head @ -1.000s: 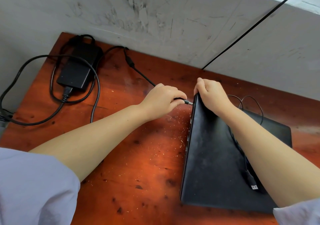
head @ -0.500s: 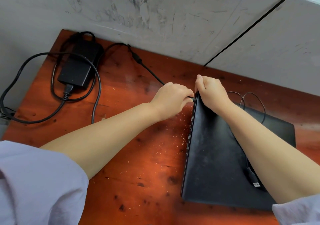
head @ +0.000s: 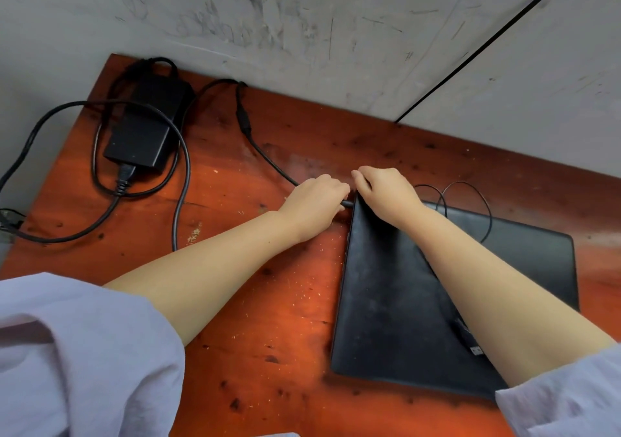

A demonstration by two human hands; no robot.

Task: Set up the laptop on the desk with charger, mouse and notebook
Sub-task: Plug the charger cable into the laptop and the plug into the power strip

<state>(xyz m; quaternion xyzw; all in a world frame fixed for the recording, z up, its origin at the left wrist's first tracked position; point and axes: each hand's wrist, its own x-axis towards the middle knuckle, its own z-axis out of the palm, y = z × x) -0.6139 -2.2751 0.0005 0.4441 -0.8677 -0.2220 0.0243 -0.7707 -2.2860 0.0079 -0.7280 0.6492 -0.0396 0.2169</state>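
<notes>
A closed black laptop [head: 396,302] lies on the red-brown wooden desk [head: 255,302], right of centre. My left hand [head: 314,206] pinches the charger plug [head: 347,203], whose tip meets the laptop's far left corner. My right hand [head: 386,194] presses down on that same corner and grips its edge. The black charger brick [head: 144,131] rests at the desk's far left, and its thin cable [head: 265,158] runs across to my left hand. A thin cable with a USB plug [head: 475,349] lies over the laptop lid, partly under my right forearm. I see no mouse or notebook.
A thick mains lead [head: 178,174] loops around the brick and drops off the desk's left edge. A scratched grey wall [head: 302,23] runs directly behind the desk. Fine sawdust flecks are scattered on the wood beside the laptop.
My left hand has carried the charger plug rightward until its tip reaches the laptop's corner. My right hand has kept its hold on that corner.
</notes>
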